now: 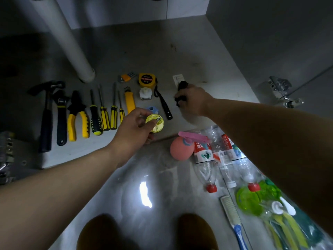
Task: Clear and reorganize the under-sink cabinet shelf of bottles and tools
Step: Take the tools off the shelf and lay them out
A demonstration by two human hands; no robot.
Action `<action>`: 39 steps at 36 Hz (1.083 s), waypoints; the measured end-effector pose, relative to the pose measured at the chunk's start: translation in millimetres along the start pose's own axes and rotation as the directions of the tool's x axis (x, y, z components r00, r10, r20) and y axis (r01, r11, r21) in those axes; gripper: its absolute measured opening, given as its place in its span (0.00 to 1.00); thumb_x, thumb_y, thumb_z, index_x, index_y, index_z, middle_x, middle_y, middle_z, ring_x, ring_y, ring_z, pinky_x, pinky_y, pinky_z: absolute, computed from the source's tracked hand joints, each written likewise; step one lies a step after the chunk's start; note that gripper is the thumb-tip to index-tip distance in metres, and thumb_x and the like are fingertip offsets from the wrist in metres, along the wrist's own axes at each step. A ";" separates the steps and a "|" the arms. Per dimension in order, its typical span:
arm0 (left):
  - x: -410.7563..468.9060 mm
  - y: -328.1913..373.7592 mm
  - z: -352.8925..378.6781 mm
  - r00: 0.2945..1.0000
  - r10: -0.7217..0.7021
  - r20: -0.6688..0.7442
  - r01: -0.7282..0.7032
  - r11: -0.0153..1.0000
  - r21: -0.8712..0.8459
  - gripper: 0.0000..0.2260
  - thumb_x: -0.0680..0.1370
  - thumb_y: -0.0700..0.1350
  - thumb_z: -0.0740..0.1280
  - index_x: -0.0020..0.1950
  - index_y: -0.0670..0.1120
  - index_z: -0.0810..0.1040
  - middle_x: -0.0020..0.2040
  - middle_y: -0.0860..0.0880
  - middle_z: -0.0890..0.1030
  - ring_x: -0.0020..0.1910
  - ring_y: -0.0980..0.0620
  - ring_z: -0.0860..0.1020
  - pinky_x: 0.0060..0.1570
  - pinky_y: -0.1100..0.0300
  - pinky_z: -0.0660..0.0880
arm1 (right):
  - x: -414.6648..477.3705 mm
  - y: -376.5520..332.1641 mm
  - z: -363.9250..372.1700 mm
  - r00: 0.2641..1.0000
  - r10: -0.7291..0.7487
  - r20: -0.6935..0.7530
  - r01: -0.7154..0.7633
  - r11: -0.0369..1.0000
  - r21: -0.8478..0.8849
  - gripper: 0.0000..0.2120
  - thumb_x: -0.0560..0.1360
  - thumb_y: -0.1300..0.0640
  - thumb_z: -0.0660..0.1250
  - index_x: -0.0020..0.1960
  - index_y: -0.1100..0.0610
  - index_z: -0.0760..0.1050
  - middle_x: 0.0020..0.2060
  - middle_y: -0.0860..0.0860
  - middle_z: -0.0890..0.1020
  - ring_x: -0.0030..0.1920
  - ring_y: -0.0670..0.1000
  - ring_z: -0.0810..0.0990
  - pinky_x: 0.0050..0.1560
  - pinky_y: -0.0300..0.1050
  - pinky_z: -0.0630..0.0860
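Observation:
Tools lie in a row on the cabinet shelf (162,56): a hammer (46,116), a wrench (61,114), yellow pliers (78,116), several screwdrivers (104,112), a yellow utility knife (129,101), a tape measure (146,79) and hex keys (127,76). My left hand (133,129) holds a small round yellow tin (155,123) over the shelf's front edge. My right hand (193,101) grips a black object (182,85) at the shelf's right side. Several empty plastic bottles (221,156) and a pink spray bottle (182,148) lie on the floor.
A white drain pipe (68,42) comes down at the left back. A white cap (145,92), a blue cap (153,109) and a black flashlight (164,105) lie mid-shelf. Door hinges (281,87) sit right and left. A brush (232,213) and green packaged items (255,199) lie on the floor.

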State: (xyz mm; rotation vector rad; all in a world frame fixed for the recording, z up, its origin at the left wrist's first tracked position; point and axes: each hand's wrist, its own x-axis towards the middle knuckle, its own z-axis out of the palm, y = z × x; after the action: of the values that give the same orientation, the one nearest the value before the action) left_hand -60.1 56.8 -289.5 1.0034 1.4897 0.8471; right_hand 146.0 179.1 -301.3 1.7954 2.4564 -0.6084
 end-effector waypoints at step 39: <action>-38.3 -95.4 124.2 0.839 -0.541 0.048 0.529 0.834 0.155 0.12 0.81 0.34 0.66 0.64 0.37 0.78 0.56 0.34 0.83 0.36 0.47 0.81 0.30 0.65 0.81 | -308.3 43.9 182.9 0.940 0.334 0.071 -0.336 0.869 0.363 0.10 0.75 0.55 0.67 0.55 0.54 0.72 0.49 0.52 0.76 0.47 0.57 0.77 0.42 0.50 0.74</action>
State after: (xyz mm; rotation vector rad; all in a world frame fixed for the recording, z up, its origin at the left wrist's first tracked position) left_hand 50.9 -17.0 -380.1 0.6483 1.6520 0.2928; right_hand 252.4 -150.5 -403.2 2.2761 2.0428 -1.0971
